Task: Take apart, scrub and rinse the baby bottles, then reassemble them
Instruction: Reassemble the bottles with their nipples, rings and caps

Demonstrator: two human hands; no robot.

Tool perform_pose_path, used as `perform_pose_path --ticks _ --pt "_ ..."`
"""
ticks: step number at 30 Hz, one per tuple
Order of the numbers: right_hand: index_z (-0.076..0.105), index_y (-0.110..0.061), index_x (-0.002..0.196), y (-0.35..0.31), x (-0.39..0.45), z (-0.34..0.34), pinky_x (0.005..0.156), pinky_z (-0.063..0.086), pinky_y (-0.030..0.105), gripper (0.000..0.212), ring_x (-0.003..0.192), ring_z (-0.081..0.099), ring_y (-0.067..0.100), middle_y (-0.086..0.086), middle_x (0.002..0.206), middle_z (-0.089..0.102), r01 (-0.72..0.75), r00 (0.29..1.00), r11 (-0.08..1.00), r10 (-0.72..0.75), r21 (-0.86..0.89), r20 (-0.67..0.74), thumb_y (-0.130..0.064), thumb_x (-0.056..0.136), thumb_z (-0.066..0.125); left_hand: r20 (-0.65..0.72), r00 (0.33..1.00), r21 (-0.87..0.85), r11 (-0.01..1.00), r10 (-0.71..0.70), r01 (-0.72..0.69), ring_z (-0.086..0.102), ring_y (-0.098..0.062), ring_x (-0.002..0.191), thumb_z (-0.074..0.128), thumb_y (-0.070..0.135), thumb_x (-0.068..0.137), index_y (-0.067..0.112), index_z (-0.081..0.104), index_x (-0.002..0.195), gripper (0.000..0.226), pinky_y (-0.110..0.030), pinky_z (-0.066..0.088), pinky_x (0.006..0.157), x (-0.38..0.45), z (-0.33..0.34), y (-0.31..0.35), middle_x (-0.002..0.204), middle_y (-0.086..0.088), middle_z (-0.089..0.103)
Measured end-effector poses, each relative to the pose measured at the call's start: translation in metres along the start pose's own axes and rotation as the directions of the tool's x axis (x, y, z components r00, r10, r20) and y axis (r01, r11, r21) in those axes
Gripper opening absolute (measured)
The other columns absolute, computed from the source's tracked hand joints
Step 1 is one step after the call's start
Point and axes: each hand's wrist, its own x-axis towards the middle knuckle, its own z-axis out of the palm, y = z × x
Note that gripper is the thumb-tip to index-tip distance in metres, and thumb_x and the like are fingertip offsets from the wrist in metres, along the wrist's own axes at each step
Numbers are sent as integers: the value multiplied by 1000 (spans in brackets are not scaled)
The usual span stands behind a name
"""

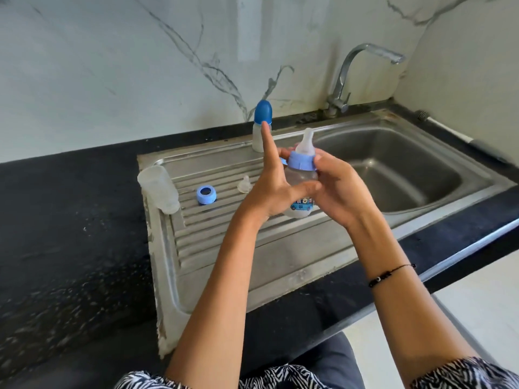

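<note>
I hold a small clear baby bottle (pixel 302 179) with a printed blue label above the steel draining board (pixel 224 248). My left hand (pixel 271 189) grips its body, index finger pointing straight up. My right hand (pixel 335 189) curls round the light-blue collar (pixel 302 161), which carries a clear teat (pixel 306 141). On the draining board lie a loose light-blue collar ring (pixel 206 195), a loose clear teat (pixel 243 185) and an empty clear bottle (pixel 158 189) on its side. Behind my finger a capped bottle with a dark-blue cap (pixel 262 126) stands upright.
The steel sink basin (pixel 393 169) lies to the right, with a chrome tap (pixel 362 77) behind it; no water is running. A black speckled counter (pixel 70 234) surrounds the sink. A marble-patterned wall rises behind, and a dark-handled tool (pixel 483 150) rests at the far right.
</note>
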Motion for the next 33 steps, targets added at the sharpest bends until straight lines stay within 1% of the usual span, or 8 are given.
perform_pose_path --ticks 4,9,12,15,19,23,27,33 --pt "51 -1 115 1 5 2 76 54 35 46 84 68 21 12 97 68 48 981 989 -73 -139 -178 -4 73 66 7 999 86 996 33 -34 57 -14 109 74 1 77 25 -34 139 127 -34 49 96 1 2 2 118 2 45" --pt "51 -1 127 2 7 -10 102 40 47 47 116 53 34 24 131 53 -32 999 999 33 -7 39 -18 84 51 -9 1000 82 997 13 -12 49 -22 119 76 8 77 39 -36 130 128 -31 47 95 4 -2 -1 129 -16 35" --pt "57 4 114 9 10 -10 91 46 43 46 98 59 29 21 108 64 -73 996 990 66 -119 -58 -20 74 60 18 1000 82 997 0 -2 46 -26 125 78 9 75 42 -35 124 127 -36 45 101 4 0 -4 139 -18 28" --pt "55 -1 103 16 13 -10 75 48 37 53 77 61 17 9 87 64 -68 979 943 -1 -326 -205 -28 61 72 -4 999 151 988 33 -32 53 -35 109 71 22 70 31 -37 125 122 -41 46 99 5 7 -10 116 -23 38" --pt "51 -4 124 11 10 -19 90 49 41 50 100 62 24 14 113 64 -93 996 992 93 -90 -9 -25 80 61 34 999 136 990 -38 33 43 -29 128 76 8 77 42 -38 120 127 -43 40 105 6 8 -12 136 -21 30" --pt "66 -4 100 8 17 -16 78 52 28 21 82 66 16 7 88 71 -58 998 970 49 -237 -46 -15 82 63 -32 999 154 988 -2 7 42 -34 130 77 11 72 54 -34 122 130 -53 41 103 9 12 -13 141 -26 21" --pt "64 -1 93 23 26 -2 60 47 23 22 67 62 11 5 75 66 -46 945 892 -106 -450 -309 -21 84 68 -187 982 229 970 -40 83 44 -28 119 69 1 78 29 -25 144 119 -27 39 102 13 22 -13 130 -18 25" --pt "62 -13 92 21 36 -24 64 48 26 24 72 57 8 0 82 62 -26 955 824 -148 -566 -259 -34 95 51 -119 984 317 934 -132 164 35 -6 111 72 19 82 24 -15 148 110 -16 34 86 9 -1 -20 127 -1 25"
